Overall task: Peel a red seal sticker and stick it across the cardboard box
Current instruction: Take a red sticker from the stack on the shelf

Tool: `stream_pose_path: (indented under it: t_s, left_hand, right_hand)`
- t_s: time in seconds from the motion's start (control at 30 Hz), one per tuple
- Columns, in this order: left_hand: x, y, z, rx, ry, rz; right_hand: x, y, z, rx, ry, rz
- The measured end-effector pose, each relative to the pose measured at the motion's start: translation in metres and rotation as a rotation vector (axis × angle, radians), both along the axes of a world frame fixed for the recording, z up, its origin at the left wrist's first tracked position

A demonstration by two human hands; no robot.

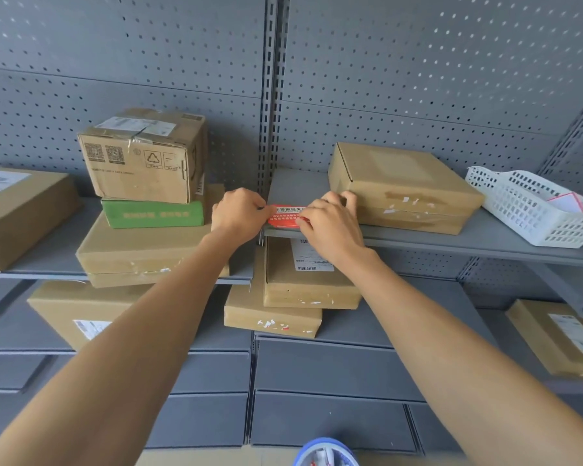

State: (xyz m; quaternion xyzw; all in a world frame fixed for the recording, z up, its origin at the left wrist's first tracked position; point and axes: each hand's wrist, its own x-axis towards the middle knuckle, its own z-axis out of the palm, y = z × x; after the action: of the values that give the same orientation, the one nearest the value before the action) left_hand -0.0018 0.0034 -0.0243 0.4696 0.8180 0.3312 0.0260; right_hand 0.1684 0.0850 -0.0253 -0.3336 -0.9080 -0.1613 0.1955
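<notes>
- Far left, we see a flat brown box (21,210) on the left shelf (54,260), a white label on its top.
- Next along, we have a stack: a wide box (142,253) at the bottom, a green box (154,214) on it, and a taped carton (145,156) with QR codes on top.
- Our left hand (238,213) is up at the gap between the shelves, its fingers (261,205) pinched shut on the left end of the red sticker (285,218).
- The sticker sits between our two hands, just over the front edge of the right shelf (485,237), white print on its face; we can't tell whether it is still on a backing.
- Our right hand (330,223) covers the sticker's right end, fingers curled down on it and closed; the fingertips are hidden, so how it grips we can't tell.
- Just beside that hand, on the right shelf, we have the cardboard box (404,186), flat, lid shut, with torn label scraps on its front.
- Below our hands, two more flat boxes (293,297) lie stacked on a lower shelf.
- Far right, a white basket (532,210) stands on the same shelf as the cardboard box, with red-edged paper inside.
</notes>
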Motion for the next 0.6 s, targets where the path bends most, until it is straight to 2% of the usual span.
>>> stream_pose_path:
  t_s: [0.13, 0.3, 0.5, 0.6]
  left_hand:
    - [-0.001, 0.000, 0.001, 0.064, -0.017, -0.011]
    - [-0.003, 0.003, 0.005, 0.167, -0.151, -0.017]
    - [0.005, 0.010, 0.023, 0.280, -0.326, -0.072]
    - [0.007, 0.012, 0.034, 0.321, -0.390, -0.127]
  right_hand:
    - [0.001, -0.001, 0.000, -0.002, 0.014, 0.007]
    - [0.005, 0.000, 0.002, -0.019, 0.084, 0.051]
    - [0.020, 0.009, 0.018, -0.110, 0.249, 0.100]
    - [0.033, 0.013, 0.031, -0.223, 0.426, 0.128]
